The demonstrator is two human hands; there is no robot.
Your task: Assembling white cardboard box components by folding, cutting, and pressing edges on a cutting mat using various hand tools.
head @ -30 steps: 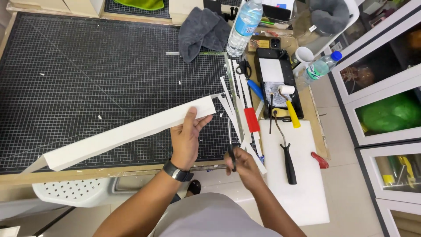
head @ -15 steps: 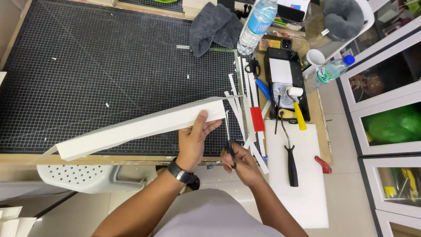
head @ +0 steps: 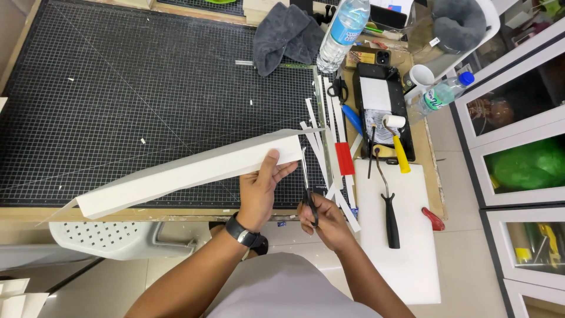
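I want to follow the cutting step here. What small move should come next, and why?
Probably close the scissors along the end of the folded white sheet. The right hand holds their blades pointing up at that end, and the left hand grips the sheet just beside them.

glass-fronted cabinets (head: 518, 135), tiled floor (head: 471, 247)

Two labelled water bottles — tall one (head: 343, 32), smaller one (head: 442, 96) lying.
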